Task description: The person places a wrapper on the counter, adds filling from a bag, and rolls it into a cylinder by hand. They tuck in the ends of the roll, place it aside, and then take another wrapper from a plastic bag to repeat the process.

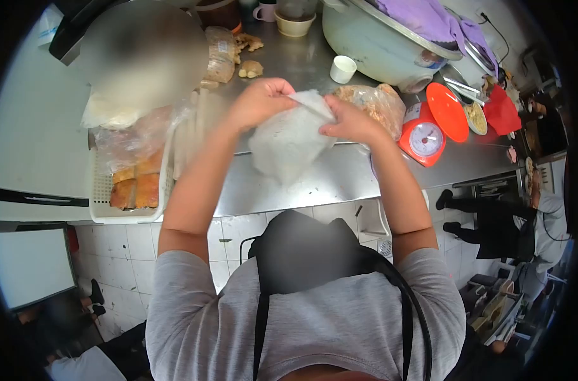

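Note:
A thin, translucent white plastic bag point(292, 136) hangs over the front part of the steel counter point(301, 184). My left hand point(263, 101) pinches its upper left edge. On the other side, my right hand point(352, 119) grips the upper right edge, thumb and fingers closed on the film. The bag looks limp, and I cannot make out anything inside it. Just behind my right hand lies a clear bag of brownish food point(381, 105). A red dial scale point(423, 136) stands to the right of that bag.
At left, a white basket point(98, 203) holds browned food slabs point(136, 187) and plastic film. Ginger pieces point(251, 68), a small white cup point(343, 69) and a large basin point(384, 47) stand along the back. An orange lid point(447, 112) leans by the scale. Other people are at both sides.

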Motion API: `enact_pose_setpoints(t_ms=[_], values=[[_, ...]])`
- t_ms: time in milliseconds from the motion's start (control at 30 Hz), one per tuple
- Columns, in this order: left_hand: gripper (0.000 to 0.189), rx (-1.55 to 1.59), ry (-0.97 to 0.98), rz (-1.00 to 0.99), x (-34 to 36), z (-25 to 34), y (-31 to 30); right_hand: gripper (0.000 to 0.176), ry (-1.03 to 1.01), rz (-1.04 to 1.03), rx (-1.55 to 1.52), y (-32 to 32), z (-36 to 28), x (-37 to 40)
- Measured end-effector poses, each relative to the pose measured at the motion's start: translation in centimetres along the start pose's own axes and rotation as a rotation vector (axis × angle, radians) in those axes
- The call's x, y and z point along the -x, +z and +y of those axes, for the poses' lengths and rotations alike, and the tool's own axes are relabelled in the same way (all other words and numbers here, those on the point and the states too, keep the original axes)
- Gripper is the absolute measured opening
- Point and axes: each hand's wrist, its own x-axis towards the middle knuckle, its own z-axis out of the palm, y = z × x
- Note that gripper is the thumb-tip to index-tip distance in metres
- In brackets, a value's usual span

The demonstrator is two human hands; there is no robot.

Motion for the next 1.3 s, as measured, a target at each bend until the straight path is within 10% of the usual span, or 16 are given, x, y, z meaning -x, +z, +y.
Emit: enact_pose_setpoints(t_ms=[133, 233, 467, 733, 867, 1067, 1200, 1300], values=[[0.01, -0.237, 0.015, 0.042, -0.8, -0.4, -1.3, 0.022, 0.285, 0.154, 0.14, 1.0, 3.1, 1.2], [0.011, -0.22, 0.194, 0.16, -0.4, -2.2, -2.0, 0.018, 0.084, 0.515, -0.036, -0.4, 3.0, 3.5], [0.02, -0.636, 0.259, 0.267, 4.5, -14.0, -0.4, 0.01, -0.392, 0.365, 0.515, 6.8, 2.4, 9.9], [0.023, -0.81, -0.046, 0.65, 9.8, -14.9, 4.5, 0.004, -0.314, 0.061, 0.299, 13.6, 4.1, 11.7], [0.027, -0.983, 0.097, 0.797, 8.9, -13.8, 6.5, 0.011, -0.088, 0.403, 0.269, 7.8, 7.1, 9.5], [0.029, -0.241, 0.049, 0.528, 0.1, -12.5, 9.5, 0.032, 0.251, 0.62, 0.501, -1.2, 12.8, 4.9], [0.036, -0.333, 0.127, 0.32, -7.3, -11.5, 13.6, 0.035, 0.104, 0.71, 0.601, 0.0, 15.3, 2.5], [0.042, -0.551, 0.219, 0.218, -11.2, -12.8, 15.8, 0.035, 0.264, 0.39, 0.597, -0.8, 14.3, 3.4]])
